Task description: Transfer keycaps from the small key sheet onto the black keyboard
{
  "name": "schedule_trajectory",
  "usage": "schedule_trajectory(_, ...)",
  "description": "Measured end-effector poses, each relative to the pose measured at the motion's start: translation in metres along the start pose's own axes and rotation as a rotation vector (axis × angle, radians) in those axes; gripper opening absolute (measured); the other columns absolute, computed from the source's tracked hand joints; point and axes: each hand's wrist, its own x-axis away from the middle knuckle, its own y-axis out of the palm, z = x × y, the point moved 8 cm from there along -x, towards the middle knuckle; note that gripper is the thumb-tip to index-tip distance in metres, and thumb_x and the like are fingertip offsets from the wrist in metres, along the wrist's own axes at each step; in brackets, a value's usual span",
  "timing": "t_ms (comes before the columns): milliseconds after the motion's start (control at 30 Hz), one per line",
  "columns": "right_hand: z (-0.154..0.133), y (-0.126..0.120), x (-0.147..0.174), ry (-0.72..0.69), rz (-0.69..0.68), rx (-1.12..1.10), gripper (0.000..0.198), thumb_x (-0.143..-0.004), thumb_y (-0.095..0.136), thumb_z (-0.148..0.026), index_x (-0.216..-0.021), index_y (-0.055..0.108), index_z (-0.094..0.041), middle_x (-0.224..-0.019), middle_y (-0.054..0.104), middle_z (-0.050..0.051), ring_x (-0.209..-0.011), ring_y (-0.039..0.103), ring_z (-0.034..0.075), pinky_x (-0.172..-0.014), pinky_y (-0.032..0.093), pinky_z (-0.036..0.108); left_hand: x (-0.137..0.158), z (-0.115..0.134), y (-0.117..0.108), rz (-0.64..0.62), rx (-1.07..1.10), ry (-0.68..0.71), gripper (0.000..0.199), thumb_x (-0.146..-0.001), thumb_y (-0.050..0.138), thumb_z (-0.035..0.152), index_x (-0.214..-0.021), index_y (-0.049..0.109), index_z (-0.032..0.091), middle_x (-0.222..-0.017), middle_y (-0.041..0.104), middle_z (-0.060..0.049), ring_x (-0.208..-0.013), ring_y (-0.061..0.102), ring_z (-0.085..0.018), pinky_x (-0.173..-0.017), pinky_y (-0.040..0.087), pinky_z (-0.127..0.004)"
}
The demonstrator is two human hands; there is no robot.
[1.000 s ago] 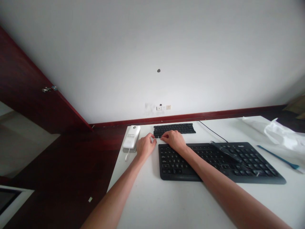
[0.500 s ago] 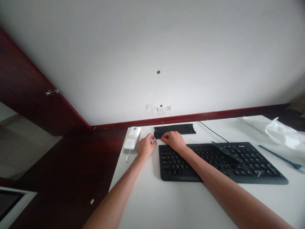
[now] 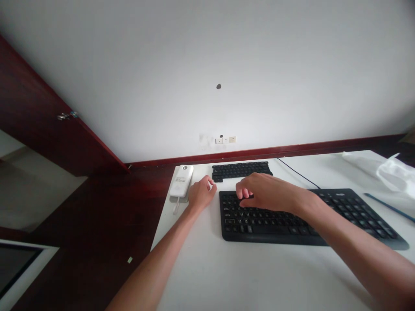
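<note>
My right hand (image 3: 267,192) hovers over the left part of a large black keyboard (image 3: 269,230). Its fingers are bent downward and the thumb stands apart from them; nothing shows in it. On the white table, my left hand (image 3: 201,193) rests left of that keyboard, loosely curled, with a gap between thumb and forefinger and no object visible. Just beyond both hands lies a smaller set of black keys (image 3: 241,169), with a short piece of a lower row at its left end. My right forearm covers part of the large keyboard.
A white handheld device (image 3: 182,181) with a strap lies at the table's left edge. At the right are a blue stick-like tool (image 3: 389,207) and a crumpled white bag (image 3: 397,172). A black cable (image 3: 298,172) runs from the keyboard over the far edge, near the wall.
My right hand has moved from the smaller set of keys back and right over the large keyboard. My left hand stays nearly in place. The dark tool on the keyboard is now hidden behind my forearm.
</note>
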Motion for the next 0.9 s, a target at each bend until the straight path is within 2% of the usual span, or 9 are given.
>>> schedule_trajectory(67, -0.014, 0.006, 0.01, -0.031, -0.06, 0.011, 0.011, -0.078, 0.077, -0.025, -0.088, 0.079, -0.029, -0.085, 0.077, 0.005, -0.076, 0.07, 0.024, -0.063, 0.044, 0.03, 0.0, 0.0, 0.0, 0.005, 0.012, -0.007, 0.005, -0.089, 0.063, 0.032, -0.088, 0.066, 0.028, -0.066, 0.064, 0.005, -0.06, 0.057, -0.016, -0.057, 0.025, -0.028)
schedule_trajectory(200, -0.04, 0.037, 0.017, -0.115, -0.199, 0.112, 0.023, -0.075, 0.078, -0.013, -0.094, 0.078, -0.026, -0.089, 0.078, 0.005, -0.077, 0.072, 0.024, -0.062, 0.043, 0.03, 0.003, 0.004, -0.003, 0.017, 0.031, 0.038, 0.008, -0.089, 0.061, 0.033, -0.088, 0.066, 0.027, -0.067, 0.064, 0.005, -0.06, 0.056, -0.015, -0.058, 0.026, -0.028)
schedule_trajectory(333, -0.055, 0.061, 0.017, -0.157, -0.231, 0.247, 0.026, -0.076, 0.071, -0.001, -0.094, 0.078, -0.02, -0.09, 0.078, 0.01, -0.08, 0.074, 0.027, -0.063, 0.045, 0.03, 0.004, 0.008, -0.006, 0.015, 0.053, 0.069, 0.011, -0.09, 0.058, 0.033, -0.087, 0.065, 0.025, -0.065, 0.061, 0.005, -0.059, 0.054, -0.014, -0.059, 0.029, -0.027)
schedule_trajectory(433, -0.058, 0.065, 0.016, -0.163, -0.215, 0.27, 0.028, -0.079, 0.063, 0.004, -0.091, 0.078, -0.017, -0.089, 0.078, 0.011, -0.081, 0.075, 0.027, -0.064, 0.046, 0.03, 0.005, 0.008, -0.007, 0.022, 0.07, 0.073, 0.011, -0.09, 0.058, 0.033, -0.085, 0.064, 0.025, -0.063, 0.059, 0.005, -0.058, 0.053, -0.014, -0.059, 0.03, -0.026)
schedule_trajectory(533, -0.054, 0.055, 0.013, -0.176, -0.183, 0.141, 0.03, -0.08, 0.061, 0.004, -0.087, 0.079, -0.019, -0.088, 0.078, 0.008, -0.081, 0.074, 0.024, -0.067, 0.047, 0.028, 0.004, 0.007, -0.006, 0.019, 0.089, 0.062, 0.009, -0.089, 0.058, 0.032, -0.086, 0.062, 0.025, -0.062, 0.059, 0.006, -0.057, 0.052, -0.014, -0.058, 0.028, -0.026)
schedule_trajectory(667, -0.027, 0.016, -0.003, -0.154, 0.003, 0.022, 0.032, -0.081, 0.062, 0.0, -0.093, 0.082, -0.022, -0.094, 0.078, 0.005, -0.085, 0.073, 0.02, -0.074, 0.05, 0.025, 0.004, 0.005, -0.004, 0.001, 0.077, 0.012, 0.008, -0.088, 0.059, 0.031, -0.086, 0.063, 0.025, -0.062, 0.059, 0.007, -0.057, 0.052, -0.013, -0.057, 0.027, -0.026)
schedule_trajectory(767, 0.012, -0.007, -0.019, -0.065, 0.186, 0.119, 0.031, -0.082, 0.061, -0.001, -0.096, 0.082, -0.019, -0.106, 0.078, 0.008, -0.093, 0.072, 0.022, -0.082, 0.051, 0.027, 0.004, 0.006, -0.003, -0.008, 0.082, 0.025, 0.008, -0.089, 0.059, 0.031, -0.087, 0.063, 0.025, -0.062, 0.058, 0.007, -0.058, 0.053, -0.013, -0.057, 0.027, -0.026)
schedule_trajectory(833, 0.041, -0.006, -0.029, 0.022, 0.223, 0.197, 0.031, -0.084, 0.06, -0.002, -0.099, 0.082, -0.019, -0.107, 0.078, 0.008, -0.097, 0.072, 0.023, -0.086, 0.052, 0.029, 0.004, 0.007, -0.004, -0.002, 0.103, 0.044, 0.007, -0.089, 0.059, 0.031, -0.087, 0.063, 0.025, -0.062, 0.058, 0.007, -0.058, 0.053, -0.013, -0.057, 0.028, -0.025)
schedule_trajectory(900, 0.06, 0.008, -0.038, 0.039, 0.193, 0.225, 0.033, -0.083, 0.063, -0.003, -0.105, 0.082, -0.02, -0.105, 0.078, 0.008, -0.099, 0.073, 0.025, -0.087, 0.052, 0.03, 0.004, 0.007, -0.005, 0.003, 0.116, 0.05, 0.008, -0.089, 0.059, 0.03, -0.085, 0.062, 0.025, -0.062, 0.057, 0.007, -0.058, 0.053, -0.013, -0.058, 0.029, -0.025)
